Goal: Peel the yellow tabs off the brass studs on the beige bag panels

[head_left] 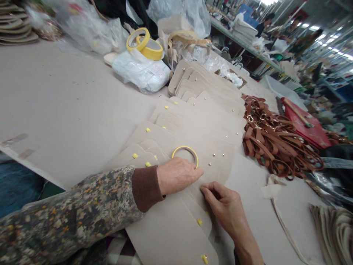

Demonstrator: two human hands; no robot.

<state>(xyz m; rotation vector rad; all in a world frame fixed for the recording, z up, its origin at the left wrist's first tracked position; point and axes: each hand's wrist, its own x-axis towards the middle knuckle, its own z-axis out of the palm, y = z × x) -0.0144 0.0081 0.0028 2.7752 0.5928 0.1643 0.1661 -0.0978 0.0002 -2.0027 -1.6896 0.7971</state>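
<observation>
My left hand (179, 176) is closed around the near side of a roll of yellow tape (196, 156), over a spread of overlapping beige panels (171, 217). Just to the right, my right hand (226, 202) has its thumb and fingertips pinched together at the panels' edge; what lies between them is too small to make out. Small yellow tape pieces (199, 222) sit on several panels near their corners. Farther up, other panels (217, 114) show small metal studs (210, 164) without tape.
Brown straps with metal clips (264, 136) lie heaped at right, beside a red object (305, 121). More yellow tape rolls (153, 49) rest on a white plastic-wrapped bundle (140, 71). Stacked pieces (333, 232) stand at lower right, near a pale strip (284, 224). People work in the background.
</observation>
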